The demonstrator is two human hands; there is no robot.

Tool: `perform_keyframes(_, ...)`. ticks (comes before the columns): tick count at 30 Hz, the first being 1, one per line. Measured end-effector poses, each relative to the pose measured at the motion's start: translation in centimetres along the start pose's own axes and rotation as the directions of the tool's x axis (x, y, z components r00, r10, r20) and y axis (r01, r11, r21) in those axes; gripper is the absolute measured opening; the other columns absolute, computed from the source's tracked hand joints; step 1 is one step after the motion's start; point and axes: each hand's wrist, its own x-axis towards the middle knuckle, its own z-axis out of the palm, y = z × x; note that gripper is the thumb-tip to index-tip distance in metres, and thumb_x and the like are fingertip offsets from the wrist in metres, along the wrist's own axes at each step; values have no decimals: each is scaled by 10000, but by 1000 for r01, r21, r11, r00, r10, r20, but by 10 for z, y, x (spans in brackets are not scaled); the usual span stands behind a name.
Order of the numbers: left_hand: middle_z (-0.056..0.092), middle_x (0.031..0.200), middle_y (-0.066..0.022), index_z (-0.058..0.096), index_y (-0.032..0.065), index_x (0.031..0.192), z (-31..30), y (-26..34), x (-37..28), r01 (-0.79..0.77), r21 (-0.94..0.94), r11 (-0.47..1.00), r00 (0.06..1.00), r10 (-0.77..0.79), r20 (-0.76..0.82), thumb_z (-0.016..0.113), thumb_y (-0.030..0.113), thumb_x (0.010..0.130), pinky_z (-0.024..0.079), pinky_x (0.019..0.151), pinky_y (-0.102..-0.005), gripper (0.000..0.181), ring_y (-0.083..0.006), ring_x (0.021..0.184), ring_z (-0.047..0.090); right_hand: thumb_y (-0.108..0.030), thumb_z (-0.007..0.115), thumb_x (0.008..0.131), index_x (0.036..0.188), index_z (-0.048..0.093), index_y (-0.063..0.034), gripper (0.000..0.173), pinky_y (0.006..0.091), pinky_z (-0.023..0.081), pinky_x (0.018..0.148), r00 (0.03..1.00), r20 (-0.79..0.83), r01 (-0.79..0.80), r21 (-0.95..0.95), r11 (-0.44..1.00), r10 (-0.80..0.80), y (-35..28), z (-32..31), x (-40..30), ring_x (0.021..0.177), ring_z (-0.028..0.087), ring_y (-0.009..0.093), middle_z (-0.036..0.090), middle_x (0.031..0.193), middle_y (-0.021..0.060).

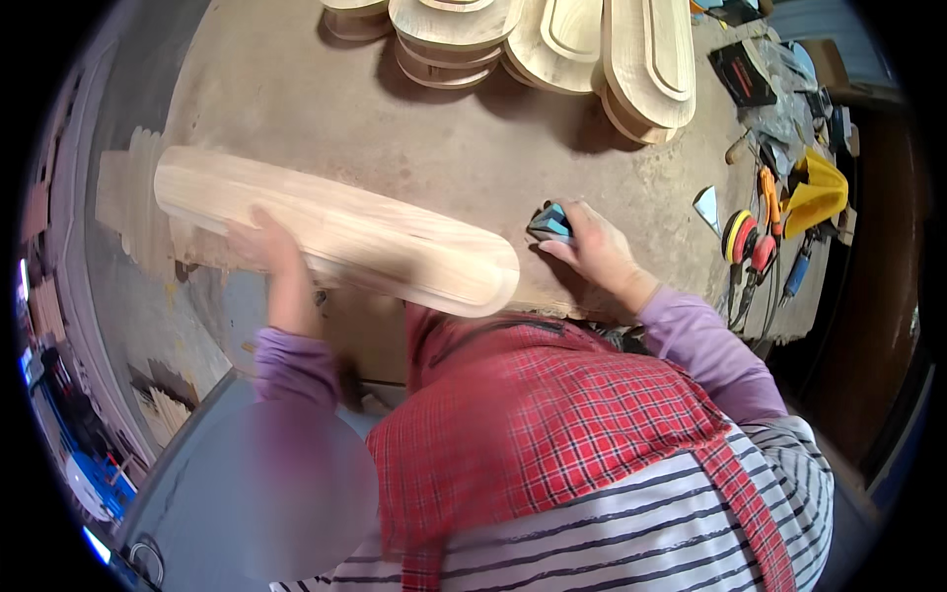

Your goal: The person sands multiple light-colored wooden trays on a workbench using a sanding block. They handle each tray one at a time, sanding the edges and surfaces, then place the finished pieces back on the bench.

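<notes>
A long wooden board with rounded ends (370, 222) lies slanted across the near part of the workbench, its right end reaching over the front edge. My left hand (270, 240) is at the board's near side, left of its middle, blurred, fingers spread against the wood; whether it grips the board cannot be told. To the right of the board, my right hand (599, 248) is closed on a small blue and black block (552, 223), low over the bench top and apart from the board. The underside of the block is hidden.
Stacks of oval wooden pieces (459, 26) stand at the far side of the bench (296, 89). On the right lie a red and yellow disc sander (740, 237), an orange-handled tool (769, 194), a yellow cloth-like piece (817, 192), a triangular white scrap (708, 209) and cables.
</notes>
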Motion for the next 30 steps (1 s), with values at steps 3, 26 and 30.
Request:
perform_keyframes(3, 328, 1449, -259, 294, -48, 1417, 11, 29, -59, 135, 2, 991, 988, -135, -77, 467, 428, 931, 253, 1100, -485, 702, -388, 1358, 286, -272, 686, 808, 1101, 542, -85, 376, 442, 491, 750, 1000, -23, 1, -180, 984, -6, 8, 11, 9, 906, 600, 348, 606, 984, 124)
perform_keyframes(26, 258, 1442, -327, 341, 62, 1422, -19, 63, -77, 158, 132, 979, 985, -165, 48, 472, 396, 916, 302, 1036, -522, 620, -443, 1310, 321, -217, 681, 830, 847, 596, -57, 182, 393, 476, 648, 929, 227, 230, 267, 936, -293, -64, 40, 58, 737, 596, 329, 586, 817, 125)
perform_keyframes(30, 272, 1430, -328, 347, 55, 1417, -19, 66, -75, 110, 113, 988, 993, -114, 31, 465, 384, 914, 308, 1031, -521, 612, -451, 1288, 343, -221, 667, 839, 842, 591, -60, 178, 399, 478, 649, 906, 200, 303, 309, 901, -373, -89, 65, 95, 752, 601, 335, 587, 809, 134)
